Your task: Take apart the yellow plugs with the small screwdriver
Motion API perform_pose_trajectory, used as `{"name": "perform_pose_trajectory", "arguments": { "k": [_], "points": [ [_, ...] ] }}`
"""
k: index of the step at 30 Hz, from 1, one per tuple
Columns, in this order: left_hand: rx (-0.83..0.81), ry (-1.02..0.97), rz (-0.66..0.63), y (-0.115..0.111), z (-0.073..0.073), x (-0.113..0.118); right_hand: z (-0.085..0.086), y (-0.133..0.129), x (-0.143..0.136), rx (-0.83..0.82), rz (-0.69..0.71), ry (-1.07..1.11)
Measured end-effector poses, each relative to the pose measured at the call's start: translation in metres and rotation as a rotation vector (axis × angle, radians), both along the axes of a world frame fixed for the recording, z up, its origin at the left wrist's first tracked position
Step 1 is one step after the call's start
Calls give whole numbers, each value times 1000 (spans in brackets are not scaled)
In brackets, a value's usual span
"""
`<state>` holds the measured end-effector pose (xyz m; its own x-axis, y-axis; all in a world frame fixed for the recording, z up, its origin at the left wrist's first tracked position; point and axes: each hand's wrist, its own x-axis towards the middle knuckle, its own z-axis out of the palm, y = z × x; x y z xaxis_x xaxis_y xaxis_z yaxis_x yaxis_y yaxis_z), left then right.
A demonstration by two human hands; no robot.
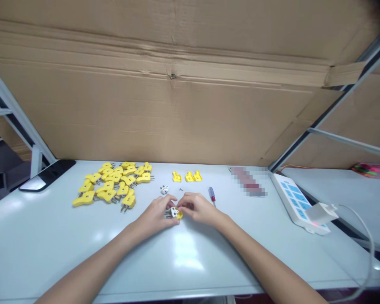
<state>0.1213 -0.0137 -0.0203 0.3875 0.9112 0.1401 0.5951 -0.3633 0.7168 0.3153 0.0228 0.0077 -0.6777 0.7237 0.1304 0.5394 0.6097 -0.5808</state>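
Note:
Near the middle of the table, my left hand (162, 214) grips a half-assembled electrical plug between thumb and fingers. The plug's white pin insert (174, 212) sits in a yellow shell (179, 215), with metal pins pointing left. My right hand (199, 207) is closed in a pinch at the shell's right end; what its fingertips hold, if anything, is hidden. Just beyond lie another white pin insert (164, 189) and a few tiny dark screws (181, 189). Several yellow shell pieces (189, 176) stand farther back. A screwdriver (212, 194) rests right of my right hand.
Several yellow plugs (107, 194) lie in a group at the left. A black slab-like object (47, 175) is at the far left. Right, a power strip (299, 204) carries a white adapter (321, 213) with a cable, near a blurred-out item (248, 181). Cardboard (177, 122) walls the back.

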Motion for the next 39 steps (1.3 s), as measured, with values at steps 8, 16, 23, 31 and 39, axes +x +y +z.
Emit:
{"name": "perform_pose_trajectory", "arguments": {
  "k": [8, 16, 23, 31, 39],
  "points": [
    [-52, -45, -7, 2, 0, -5, -2, 0, -1, 107, -1, -28],
    [-31, -55, -46, 4, 1, -5, 0, -2, 0, 74, 7, -19],
    [-53, -61, -36, 1, 6, -5, -4, 5, 0, -28, -23, 77],
    [-75, -45, 7, -2, 8, -3, -2, 11, 2, -423, -198, 436],
    [250, -21, 126, -2, 9, 3, -10, 4, -11, -804, -303, 837]
  ]
}}
